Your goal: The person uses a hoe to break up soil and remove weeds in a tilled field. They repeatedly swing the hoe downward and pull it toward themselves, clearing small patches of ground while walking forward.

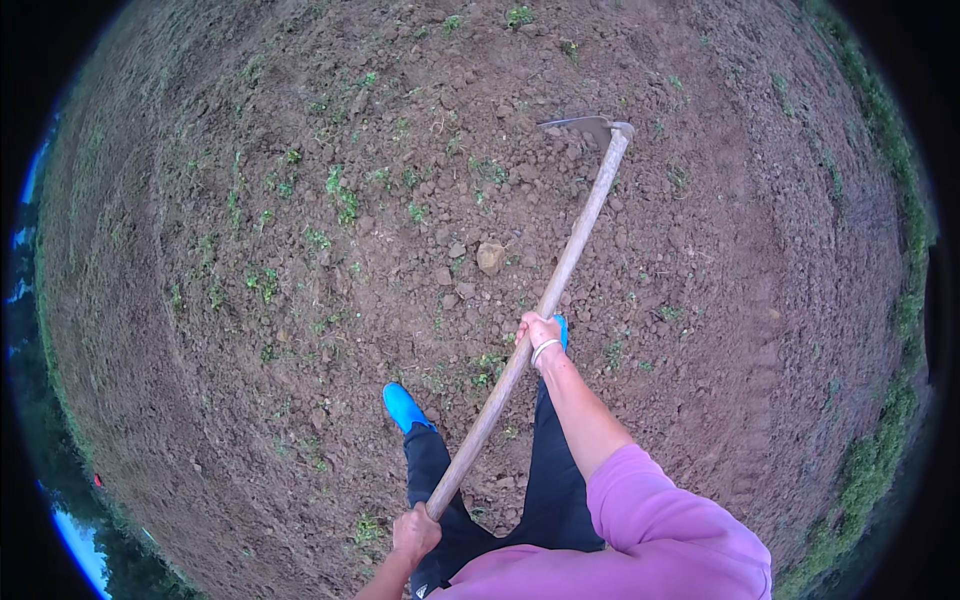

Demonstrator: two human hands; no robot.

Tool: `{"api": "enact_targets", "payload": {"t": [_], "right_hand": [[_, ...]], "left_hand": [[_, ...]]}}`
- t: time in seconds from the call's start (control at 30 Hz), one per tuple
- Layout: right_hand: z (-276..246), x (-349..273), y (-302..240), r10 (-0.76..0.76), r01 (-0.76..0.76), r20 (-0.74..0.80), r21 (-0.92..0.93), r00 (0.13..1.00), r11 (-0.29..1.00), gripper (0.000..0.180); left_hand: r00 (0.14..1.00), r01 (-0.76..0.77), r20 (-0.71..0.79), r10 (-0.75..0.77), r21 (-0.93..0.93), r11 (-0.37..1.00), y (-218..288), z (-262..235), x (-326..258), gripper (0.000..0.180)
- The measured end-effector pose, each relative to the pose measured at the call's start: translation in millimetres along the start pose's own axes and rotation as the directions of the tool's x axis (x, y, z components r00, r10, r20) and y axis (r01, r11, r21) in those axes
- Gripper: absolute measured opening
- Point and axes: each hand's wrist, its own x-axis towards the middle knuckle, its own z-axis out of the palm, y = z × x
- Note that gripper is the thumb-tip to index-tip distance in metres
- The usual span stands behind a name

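Note:
A hoe with a long wooden handle (487, 415) runs slantwise from my lap up to the far right. My left hand (416, 532) is wrapped round the handle's near end. Farther up, about the middle of the shaft, my right hand (538, 330) grips it, a pale bangle on the wrist. At the far end the metal hoe blade (590, 124) points left, close to or touching the loose brown soil; which of the two I cannot tell.
Small green weeds (342, 197) and clods dot the soil (300, 380). A tan stone (490, 258) lies left of the handle. My blue shoes (405, 407) stand apart on the ground. A grassy strip (880, 430) borders the field at right.

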Motion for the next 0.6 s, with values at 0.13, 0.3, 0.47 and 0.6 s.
{"api": "enact_targets", "payload": {"t": [0.13, 0.3, 0.47, 0.6], "right_hand": [[-22.7, -118.5, 72.9, 0.333, -0.331, -0.009, 0.083, 0.943, 0.94, 0.015], [-32.3, -173.0, 125.2, 0.488, -0.488, -0.114, 0.033, 0.865, 0.872, 0.015], [-11.3, -165.5, 80.0, 0.428, -0.425, -0.12, 0.051, 0.896, 0.904, 0.015], [23.3, -149.9, -0.2, 0.165, -0.164, -0.049, 0.025, 0.985, 0.986, 0.013]], "left_hand": [[0.976, 0.141, 0.141, -0.163, 0.155, 0.978, -96.2, 27.1, -92.6, 0.026], [0.963, 0.164, 0.185, -0.198, 0.185, 0.969, -170.1, 64.1, -138.7, 0.053], [0.995, 0.034, 0.092, -0.046, 0.134, 0.99, -162.2, 56.7, -97.2, 0.031], [0.997, -0.015, -0.075, 0.024, 0.116, 0.993, -123.3, 17.1, -22.1, 0.021]]}}
